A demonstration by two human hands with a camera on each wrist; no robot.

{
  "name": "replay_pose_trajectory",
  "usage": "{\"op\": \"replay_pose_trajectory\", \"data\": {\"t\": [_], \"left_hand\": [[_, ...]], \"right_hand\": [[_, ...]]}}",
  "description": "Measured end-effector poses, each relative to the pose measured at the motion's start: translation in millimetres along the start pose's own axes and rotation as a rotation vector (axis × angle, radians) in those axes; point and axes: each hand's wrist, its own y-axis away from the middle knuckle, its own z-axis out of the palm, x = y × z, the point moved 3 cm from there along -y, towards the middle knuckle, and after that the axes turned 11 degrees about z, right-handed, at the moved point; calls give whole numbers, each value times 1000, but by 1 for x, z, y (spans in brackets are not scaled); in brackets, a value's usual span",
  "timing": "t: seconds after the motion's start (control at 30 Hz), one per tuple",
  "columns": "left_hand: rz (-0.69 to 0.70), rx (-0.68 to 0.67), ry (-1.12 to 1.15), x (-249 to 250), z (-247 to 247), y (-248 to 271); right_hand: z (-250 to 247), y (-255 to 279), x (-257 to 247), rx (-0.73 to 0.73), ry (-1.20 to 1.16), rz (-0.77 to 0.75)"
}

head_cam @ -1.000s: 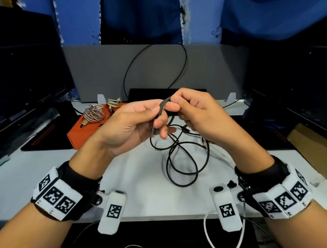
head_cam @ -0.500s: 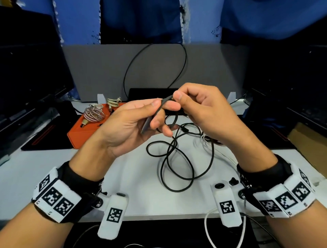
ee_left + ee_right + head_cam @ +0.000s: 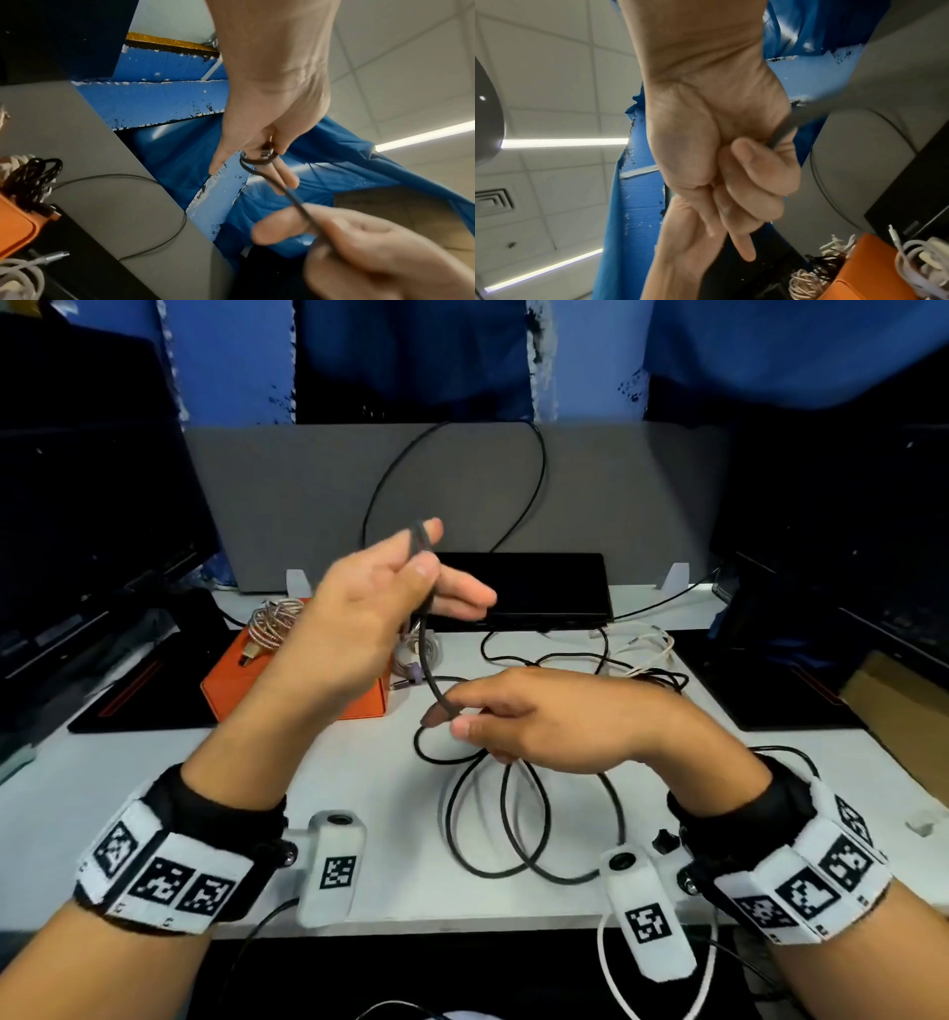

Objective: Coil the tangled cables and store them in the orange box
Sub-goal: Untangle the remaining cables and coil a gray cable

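My left hand (image 3: 426,552) is raised above the orange box (image 3: 226,685) and pinches the end of the black cable (image 3: 423,639), which loops over its index finger; the left wrist view shows the black cable (image 3: 257,162) wound round the fingers (image 3: 285,178). The cable runs taut down to my right hand (image 3: 454,713), which pinches it low over the white table (image 3: 154,778). Its fingers (image 3: 762,172) are curled round the cable (image 3: 780,134). Slack black loops (image 3: 534,819) lie under the right hand. Coiled cables, one rose-gold (image 3: 272,624), sit in the box.
A loose white cable (image 3: 642,649) lies tangled at the back right. A flat black device (image 3: 539,593) stands against the grey partition (image 3: 308,495), where a thin black wire (image 3: 534,469) arcs. Black mats (image 3: 144,706) flank the table. Dark monitors stand at both sides.
My hands have parted: the left rose up and back with the cable end, the right slid down the cable toward the table. The loops on the table have shifted.
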Motion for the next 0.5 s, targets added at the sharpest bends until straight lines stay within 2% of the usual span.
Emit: {"op": "replay_pose_trajectory", "data": {"t": [0.1, 0.17, 0.23, 0.33, 0.4, 0.5], "left_hand": [[-32, -219, -126, -8, -1, 3], [-30, -371, -132, -3, -4, 6], [-16, -475, 25, 7, -4, 9], [-33, -456, 229, 17, -3, 10], [-56, -412, 307, 12, -2, 9], [-101, -367, 426, 4, 6, 10]], "right_hand": [[-12, 11, -5, 79, -83, -106], [-29, 18, -4, 259, -209, -154], [-42, 21, 0, 443, -315, -184], [-44, 17, 3, 602, -434, -230], [-39, 13, 1, 664, -377, -236], [-32, 8, -1, 616, -319, -217]]}}
